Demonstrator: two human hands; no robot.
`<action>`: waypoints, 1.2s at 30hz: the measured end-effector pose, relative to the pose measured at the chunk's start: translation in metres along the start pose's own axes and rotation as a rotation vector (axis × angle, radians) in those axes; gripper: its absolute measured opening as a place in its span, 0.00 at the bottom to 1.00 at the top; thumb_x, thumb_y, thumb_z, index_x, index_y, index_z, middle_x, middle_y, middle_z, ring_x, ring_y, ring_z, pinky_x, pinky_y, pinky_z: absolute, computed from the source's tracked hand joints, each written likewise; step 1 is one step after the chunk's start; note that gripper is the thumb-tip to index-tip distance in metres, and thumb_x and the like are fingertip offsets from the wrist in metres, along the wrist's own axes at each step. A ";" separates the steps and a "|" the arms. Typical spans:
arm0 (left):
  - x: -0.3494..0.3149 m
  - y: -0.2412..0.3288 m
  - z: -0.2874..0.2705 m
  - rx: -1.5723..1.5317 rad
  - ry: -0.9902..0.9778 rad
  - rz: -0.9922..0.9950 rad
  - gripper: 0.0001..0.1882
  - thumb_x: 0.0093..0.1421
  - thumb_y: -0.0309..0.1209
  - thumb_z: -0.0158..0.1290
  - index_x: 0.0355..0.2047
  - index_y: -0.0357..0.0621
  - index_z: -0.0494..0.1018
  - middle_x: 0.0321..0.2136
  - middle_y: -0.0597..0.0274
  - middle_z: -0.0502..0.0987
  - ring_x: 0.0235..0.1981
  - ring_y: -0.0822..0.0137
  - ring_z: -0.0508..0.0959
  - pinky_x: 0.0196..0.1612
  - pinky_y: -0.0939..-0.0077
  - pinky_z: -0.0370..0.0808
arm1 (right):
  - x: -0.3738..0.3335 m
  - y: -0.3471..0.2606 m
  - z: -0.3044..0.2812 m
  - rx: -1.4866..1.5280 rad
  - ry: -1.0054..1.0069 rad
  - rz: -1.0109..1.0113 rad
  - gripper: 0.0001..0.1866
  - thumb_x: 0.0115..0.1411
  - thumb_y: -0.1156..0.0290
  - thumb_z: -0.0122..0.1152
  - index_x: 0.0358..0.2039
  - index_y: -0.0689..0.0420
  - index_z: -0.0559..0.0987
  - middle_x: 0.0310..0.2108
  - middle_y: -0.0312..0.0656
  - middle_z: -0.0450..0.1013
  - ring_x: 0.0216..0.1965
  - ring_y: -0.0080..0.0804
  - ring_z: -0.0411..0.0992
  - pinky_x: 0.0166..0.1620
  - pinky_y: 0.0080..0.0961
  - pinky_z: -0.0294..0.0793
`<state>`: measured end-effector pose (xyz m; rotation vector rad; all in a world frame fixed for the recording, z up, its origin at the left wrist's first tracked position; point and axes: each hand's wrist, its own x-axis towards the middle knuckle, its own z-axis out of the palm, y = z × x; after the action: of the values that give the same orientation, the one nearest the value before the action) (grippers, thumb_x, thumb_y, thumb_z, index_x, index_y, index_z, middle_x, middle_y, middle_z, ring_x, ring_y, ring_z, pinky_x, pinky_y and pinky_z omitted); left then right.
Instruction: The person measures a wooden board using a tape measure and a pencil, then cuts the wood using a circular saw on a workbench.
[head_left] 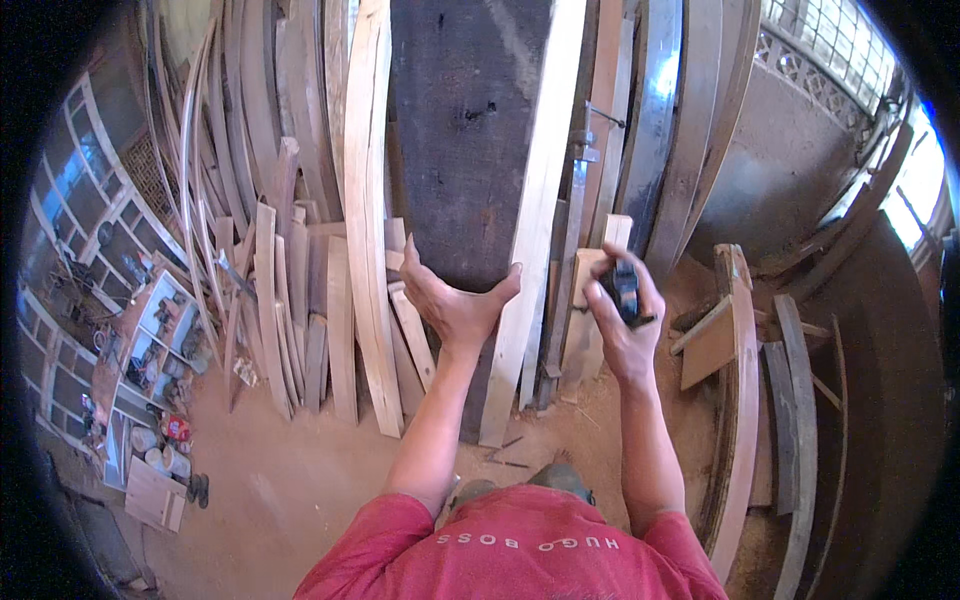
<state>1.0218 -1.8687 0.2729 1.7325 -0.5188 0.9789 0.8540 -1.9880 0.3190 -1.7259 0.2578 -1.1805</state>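
My left hand is spread wide in front of a dark, flat board, its thumb and fingers apart. Its thumb reaches the edge of a pale plank on the right, and its fingers come close to another pale plank on the left. Nothing is held in that hand. My right hand is closed around a small black tape measure, raised in front of short pale wood pieces. No pulled-out tape can be made out.
Many long boards lean upright along the wall. A metal bar clamp stands right of the pale plank. To the right are a curved timber frame and grey boards. Shelves with cans stand at left on the brown floor.
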 end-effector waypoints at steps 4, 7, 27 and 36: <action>-0.019 0.028 -0.038 -0.071 -0.032 -0.063 0.66 0.33 0.60 0.73 0.64 0.33 0.55 0.51 0.45 0.64 0.55 0.45 0.66 0.57 0.48 0.62 | 0.011 -0.056 0.024 -0.116 -0.042 -0.109 0.30 0.59 0.64 0.72 0.59 0.61 0.74 0.38 0.35 0.76 0.38 0.21 0.71 0.46 0.22 0.73; -0.046 0.039 -0.059 -0.180 -0.120 -0.155 0.66 0.34 0.63 0.73 0.64 0.34 0.56 0.51 0.45 0.66 0.53 0.46 0.67 0.56 0.50 0.62 | -0.011 -0.089 0.031 -0.061 -0.087 0.016 0.34 0.60 0.65 0.72 0.63 0.65 0.70 0.41 0.38 0.76 0.39 0.21 0.72 0.45 0.21 0.74; -0.251 -0.107 -0.106 -0.359 -1.132 -0.083 0.57 0.31 0.45 0.78 0.61 0.43 0.63 0.50 0.47 0.75 0.53 0.44 0.75 0.58 0.53 0.72 | -0.135 -0.078 -0.118 0.017 0.688 0.278 0.27 0.63 0.56 0.68 0.55 0.55 0.69 0.40 0.40 0.74 0.33 0.29 0.74 0.30 0.23 0.75; -0.273 -0.101 -0.108 -0.434 -1.140 0.063 0.43 0.30 0.37 0.76 0.49 0.46 0.69 0.39 0.54 0.76 0.42 0.47 0.77 0.43 0.54 0.74 | -0.199 -0.065 -0.146 0.261 0.881 0.296 0.35 0.62 0.49 0.66 0.62 0.53 0.65 0.51 0.47 0.71 0.47 0.39 0.74 0.45 0.40 0.78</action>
<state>0.8994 -1.7613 0.0084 1.7309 -1.3835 -0.2006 0.6160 -1.9179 0.2592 -0.8212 0.8135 -1.5986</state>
